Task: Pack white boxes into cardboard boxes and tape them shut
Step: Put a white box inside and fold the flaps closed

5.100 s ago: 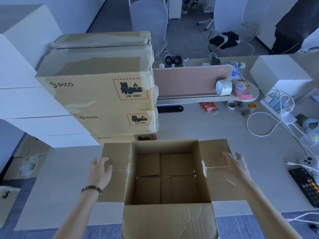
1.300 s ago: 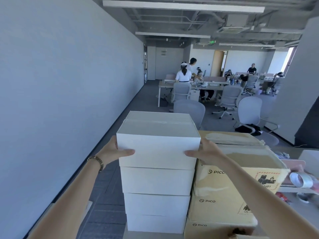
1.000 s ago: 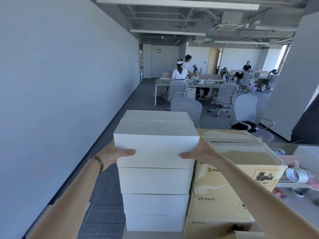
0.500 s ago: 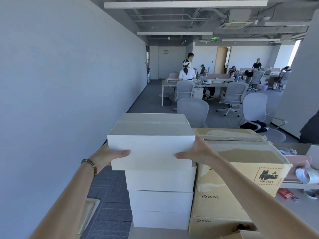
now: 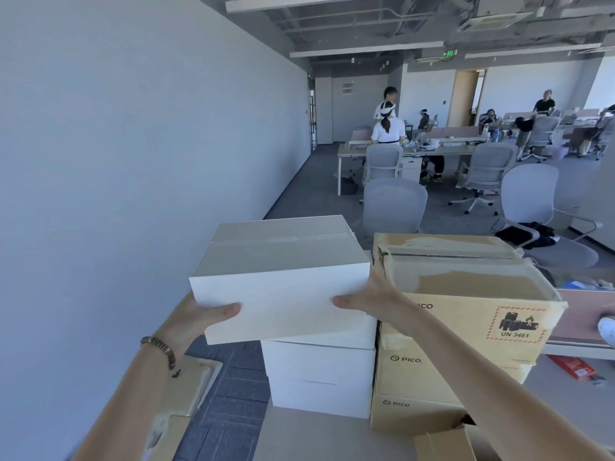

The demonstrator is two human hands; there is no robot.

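A white box [image 5: 283, 277] with clear tape across its lid is held between both hands, lifted and shifted left off the stack of white boxes [image 5: 319, 377] below. My left hand [image 5: 199, 322] grips its left end, thumb on the front face. My right hand [image 5: 369, 299] grips its right end, thumb on the front face. Only a flap corner of the open cardboard box [image 5: 446, 444] shows at the bottom edge.
Stacked taped PICO cardboard boxes [image 5: 466, 327] stand right of the white stack on the table [image 5: 316, 437]. Flattened cardboard [image 5: 189, 387] lies on the floor at left. A wall runs along the left. Office chairs, desks and people fill the background.
The top white box has come up off the stack and moved left and toward me in both hands. Five seconds ago my hands were at the open cardboard box's flaps.
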